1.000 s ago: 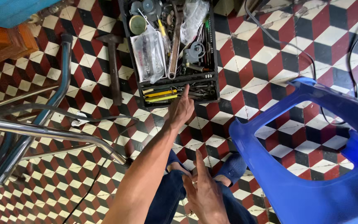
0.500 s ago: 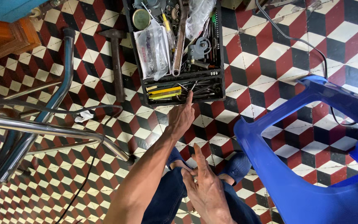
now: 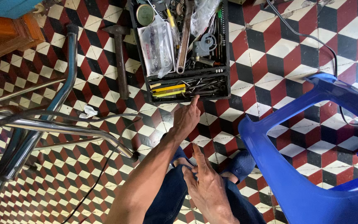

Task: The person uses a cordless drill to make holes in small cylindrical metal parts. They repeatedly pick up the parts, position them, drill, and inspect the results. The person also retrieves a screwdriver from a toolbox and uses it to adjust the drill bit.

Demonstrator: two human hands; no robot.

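My left hand (image 3: 186,119) reaches forward from the lower left, its index finger stretched out and touching the front rim of a black toolbox (image 3: 225,58) on the tiled floor. It holds nothing. The box's front compartment holds yellow-handled tools (image 3: 168,89) and loose metal bits; behind them lie a long wrench (image 3: 184,37), plastic bags and a round tin. My right hand (image 3: 207,186) rests flat on my knee, fingers spread and empty, over blue trousers.
A hammer (image 3: 120,58) lies on the floor left of the box. A chrome tube frame (image 3: 63,128) crosses the left side. A blue plastic stool (image 3: 295,166) stands at right, a black cable (image 3: 311,37) behind it, wooden furniture (image 3: 5,37) at top left.
My left hand's index finger has stretched out to the toolbox's front rim. My right hand has stayed on my knee. The view has shifted slightly.
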